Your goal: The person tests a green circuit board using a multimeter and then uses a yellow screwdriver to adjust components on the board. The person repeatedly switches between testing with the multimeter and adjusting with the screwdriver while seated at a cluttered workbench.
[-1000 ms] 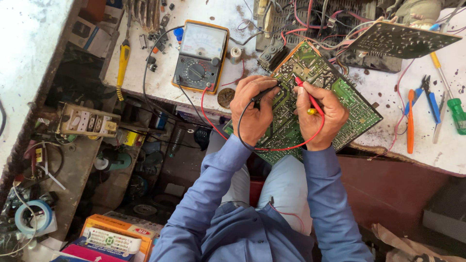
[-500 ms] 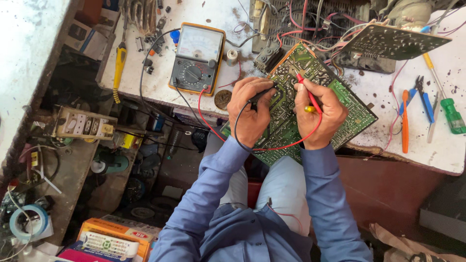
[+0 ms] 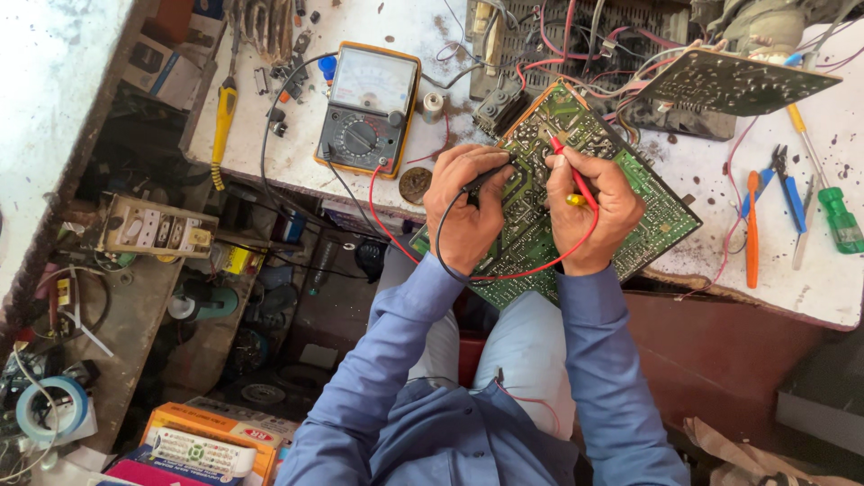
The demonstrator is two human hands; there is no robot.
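Note:
A green circuit board (image 3: 648, 202) lies tilted at the white workbench's front edge, partly over my lap. My left hand (image 3: 463, 211) grips a black test probe (image 3: 488, 173) whose tip touches the board. My right hand (image 3: 594, 216) holds a red test probe (image 3: 569, 164) with its tip on the board close beside the black one. Red and black leads (image 3: 382, 216) run from the probes to an analogue multimeter with a yellow rim (image 3: 367, 110), lying flat to the left of my hands.
A second dark circuit board (image 3: 733, 85) with wires sits at the back right. Orange-handled pliers (image 3: 751, 229), blue cutters (image 3: 790, 193) and a green screwdriver (image 3: 837, 216) lie to the right. A yellow-handled tool (image 3: 222, 121) lies left. A cluttered shelf with a switchboard (image 3: 153, 229) and tape roll (image 3: 49, 409) stands below left.
Both probe tips have shifted slightly across the green board, and my view has moved a little. Hands keep their grips.

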